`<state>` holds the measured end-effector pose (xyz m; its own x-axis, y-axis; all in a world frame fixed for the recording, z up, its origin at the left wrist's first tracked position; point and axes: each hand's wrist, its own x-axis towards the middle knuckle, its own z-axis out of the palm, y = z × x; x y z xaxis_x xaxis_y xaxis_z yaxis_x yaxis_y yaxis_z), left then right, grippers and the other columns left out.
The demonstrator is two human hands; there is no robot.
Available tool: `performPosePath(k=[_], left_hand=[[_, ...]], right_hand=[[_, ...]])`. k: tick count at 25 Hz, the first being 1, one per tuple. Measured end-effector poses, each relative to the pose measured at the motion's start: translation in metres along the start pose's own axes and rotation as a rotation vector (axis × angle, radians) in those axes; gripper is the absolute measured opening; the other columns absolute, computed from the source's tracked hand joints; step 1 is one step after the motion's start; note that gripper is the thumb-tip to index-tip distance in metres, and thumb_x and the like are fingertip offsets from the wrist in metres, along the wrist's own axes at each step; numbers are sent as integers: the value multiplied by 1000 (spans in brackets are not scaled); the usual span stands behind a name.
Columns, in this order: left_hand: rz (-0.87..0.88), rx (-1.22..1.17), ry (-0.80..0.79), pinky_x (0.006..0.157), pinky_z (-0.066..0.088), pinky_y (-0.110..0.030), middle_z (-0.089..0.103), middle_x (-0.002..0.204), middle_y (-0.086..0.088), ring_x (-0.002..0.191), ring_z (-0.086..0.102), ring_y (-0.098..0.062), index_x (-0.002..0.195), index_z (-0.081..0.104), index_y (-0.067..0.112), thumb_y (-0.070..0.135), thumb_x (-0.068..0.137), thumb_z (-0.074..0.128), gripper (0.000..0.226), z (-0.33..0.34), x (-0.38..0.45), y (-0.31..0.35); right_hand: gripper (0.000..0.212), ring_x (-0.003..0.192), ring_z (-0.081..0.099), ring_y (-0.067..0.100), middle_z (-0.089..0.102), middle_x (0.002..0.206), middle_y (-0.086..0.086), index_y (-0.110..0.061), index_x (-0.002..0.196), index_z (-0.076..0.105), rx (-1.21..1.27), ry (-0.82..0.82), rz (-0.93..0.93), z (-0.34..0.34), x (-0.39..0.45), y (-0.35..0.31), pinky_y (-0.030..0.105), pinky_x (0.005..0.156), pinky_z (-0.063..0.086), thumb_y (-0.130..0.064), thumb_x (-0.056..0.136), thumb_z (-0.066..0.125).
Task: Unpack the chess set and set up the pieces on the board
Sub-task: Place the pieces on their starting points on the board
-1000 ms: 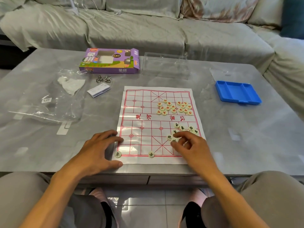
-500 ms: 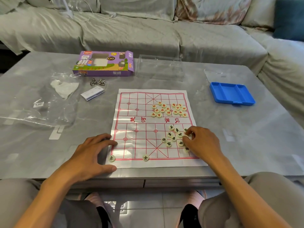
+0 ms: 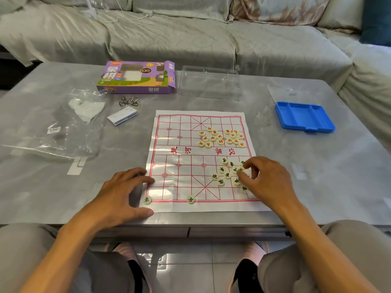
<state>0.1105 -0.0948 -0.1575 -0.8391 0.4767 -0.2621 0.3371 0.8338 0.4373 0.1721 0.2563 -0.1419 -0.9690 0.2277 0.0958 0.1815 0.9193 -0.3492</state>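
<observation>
Board (image 3: 182, 166) lies flat on the counter (image 3: 317, 176); my left hand (image 3: 120, 195) presses its near-left edge still. My right hand (image 3: 266, 178) pinches in the black pieces (image 3: 222, 176); whether the grip holds one, I cannot tell.

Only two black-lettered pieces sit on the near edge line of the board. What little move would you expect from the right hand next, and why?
Probably the right hand lifts one disc out of the black-lettered pile and sets it on the near edge line. Its fingertips are curled down among those discs, while only the corner piece and one further along stand there. The left hand rests at the board edge, seemingly steadying it.
</observation>
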Motion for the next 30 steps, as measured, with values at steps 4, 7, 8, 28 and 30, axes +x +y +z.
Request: performPosePath(k=[4, 7, 8, 28, 30], left_hand=[[-3, 15, -9, 111, 25, -39, 22, 149, 24, 137, 22, -9, 130, 38, 52, 77, 55, 61, 83, -1, 1, 1], [-8, 1, -5, 112, 25, -39, 22, 149, 24, 137, 21, -8, 132, 37, 51, 78, 53, 56, 85, -1, -1, 2], [-7, -4, -7, 111, 25, -38, 22, 149, 24, 137, 21, -8, 131, 37, 51, 79, 52, 55, 86, -1, -2, 3], [3, -10, 16, 113, 23, -38, 21, 150, 24, 138, 20, -8, 134, 38, 47, 67, 63, 71, 81, -2, -1, 4], [3, 0, 26, 113, 23, -37, 22, 150, 23, 137, 20, -7, 134, 38, 47, 63, 66, 74, 78, -2, -2, 5]], right_hand=[[30, 96, 59, 8, 63, 106, -14, -31, 105, 60, -72, -241, -140, 5, -40, -27, 21, 81, 48, -54, 89, 51], [33, 99, 58, 8, 63, 114, -13, -30, 110, 59, -101, -269, -138, 11, -42, -31, 20, 82, 45, -55, 91, 48], [35, 100, 58, 8, 62, 115, -14, -30, 111, 59, -113, -272, -144, 10, -42, -31, 19, 83, 44, -55, 91, 47], [36, 97, 57, 7, 61, 112, -13, -29, 116, 61, -45, -58, -24, 37, 1, -8, 18, 75, 44, -53, 91, 52], [35, 93, 57, 7, 63, 110, -12, -27, 113, 62, -36, -33, 0, 34, 0, -11, 17, 72, 42, -52, 90, 54]])
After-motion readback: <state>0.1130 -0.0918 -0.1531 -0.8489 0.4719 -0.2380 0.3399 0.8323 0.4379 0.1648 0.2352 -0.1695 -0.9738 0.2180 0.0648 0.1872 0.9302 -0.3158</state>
